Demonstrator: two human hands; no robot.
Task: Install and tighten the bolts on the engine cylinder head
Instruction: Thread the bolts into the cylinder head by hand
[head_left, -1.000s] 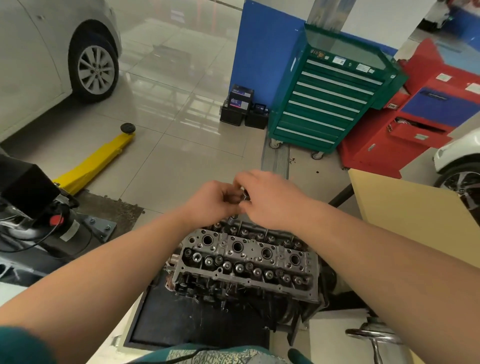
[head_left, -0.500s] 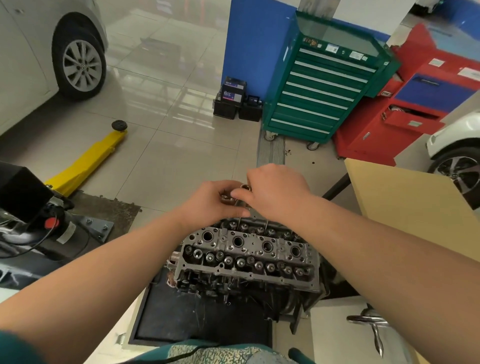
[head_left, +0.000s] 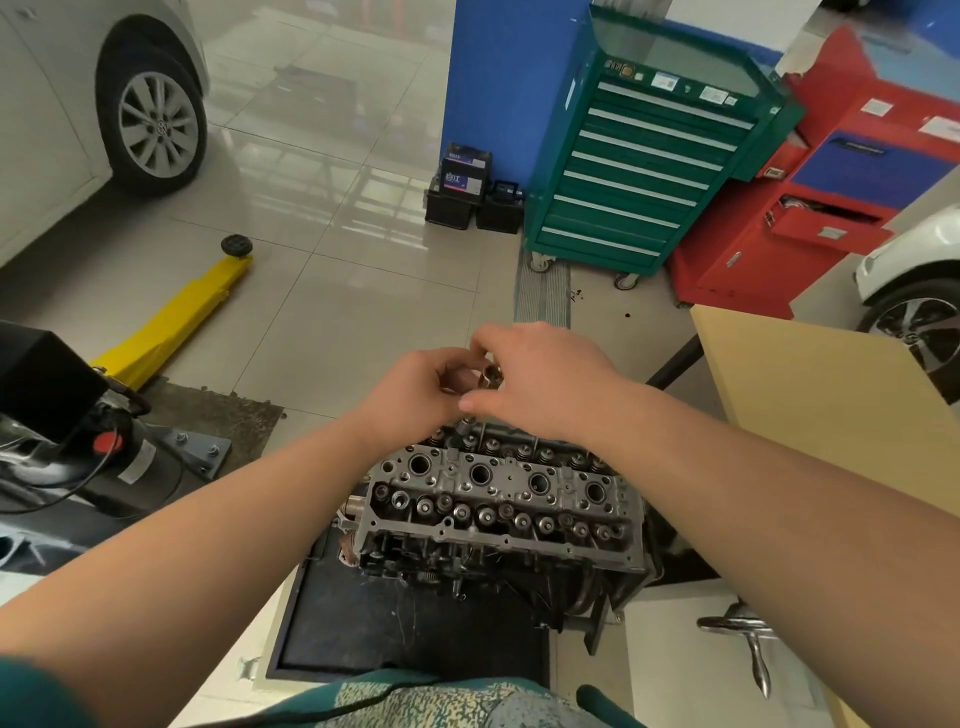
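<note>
i see both hands above the far edge of the cylinder head. the left hand and the right hand pinch one small metal bolt between curled fingers. i judge it light, stiff, maybe oily; hold it at the head end.

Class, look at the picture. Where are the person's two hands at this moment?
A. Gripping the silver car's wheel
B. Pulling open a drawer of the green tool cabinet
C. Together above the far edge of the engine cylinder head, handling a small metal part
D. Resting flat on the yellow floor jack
C: the left hand and right hand meet around a small metal part above the far edge of the cylinder head.
</note>
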